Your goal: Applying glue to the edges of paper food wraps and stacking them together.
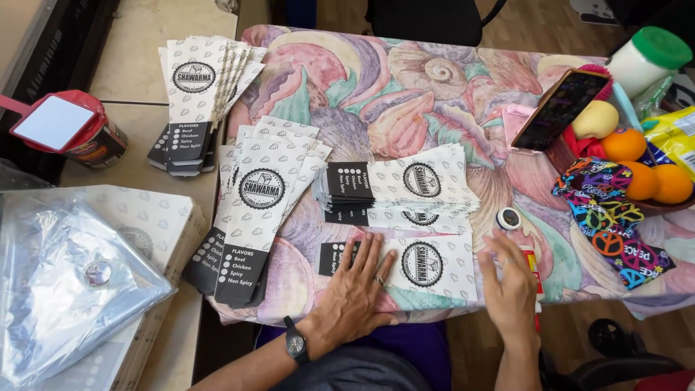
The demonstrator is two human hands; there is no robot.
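Left hand: my left hand (355, 289) lies flat, fingers spread, palm down on the dark-printed end of the single paper sleeve (405, 266) at the table's near edge; it presses and pinches nothing.

Right hand: my right hand (510, 279) stands open on its edge at the sleeve's 3 o'clock end, fingers together and only loosely curved, holding nothing that I can see.

Sleeve: flat, lengthwise left to right, just at 6 o'clock of the centre stack (398, 190) and touching or nearly touching its lowest sheets.

Slip risk: I judge the flowered tablecloth (405, 94) may creep under my palm, so the sleeve could skew as I press.

Edge risk: the sleeve sits close to the table's near edge (434, 313); a push toward 6 o'clock could send it off.

Stack risk: the fanned pile (257, 210) at 9 o'clock overhangs the corner, and my left forearm could knock it down.

Small item: a little round lidded tub (509, 218) stands just at 12 o'clock of my right hand; a quick lift might tip it.

Red item: something red (533, 269) lies partly under my right hand; I cannot tell what it is.

Far clutter: the propped phone (559, 108) and oranges (648, 170) at 2 o'clock are well apart from me.
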